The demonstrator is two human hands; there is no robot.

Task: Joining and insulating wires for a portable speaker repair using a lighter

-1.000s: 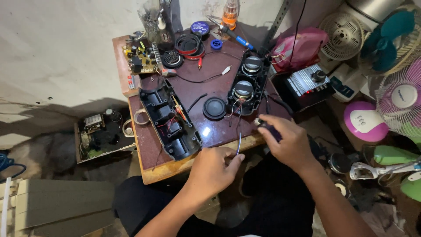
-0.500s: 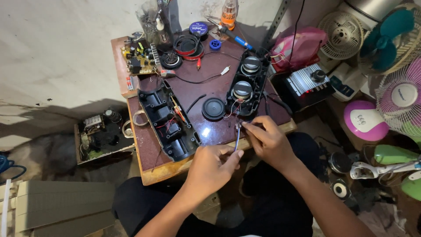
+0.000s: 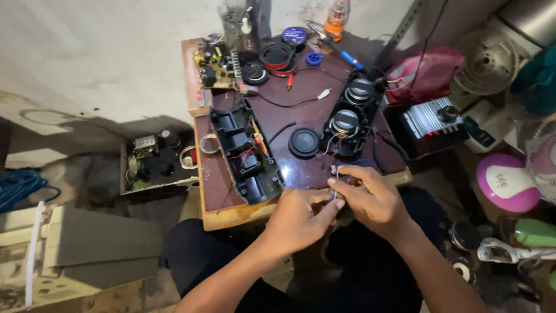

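Fingertips of both hands pinch a thin pale wire [image 3: 335, 184] at the near edge of the glossy maroon table [image 3: 217, 174]; left hand [image 3: 298, 220] curled below, right hand [image 3: 370, 200] arched above, beside the black speaker housing [image 3: 350, 119]

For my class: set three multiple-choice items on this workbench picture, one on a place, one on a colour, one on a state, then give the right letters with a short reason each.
1. Where does the loose round black speaker lie?
A. on the floor
B. on the table between the two black housing halves
C. inside the pink bag

2. What colour is the bottle at the far table edge?
A. orange
B. white
C. black

3. How are the hands placed?
A. far apart
B. flat on the table
C. together at the near edge, pinching a thin wire

Key: 1 B, it sits between the empty shell and the shell with speakers. 2 A, its body is orange. 3 C, the left hand and right hand meet over the wire.
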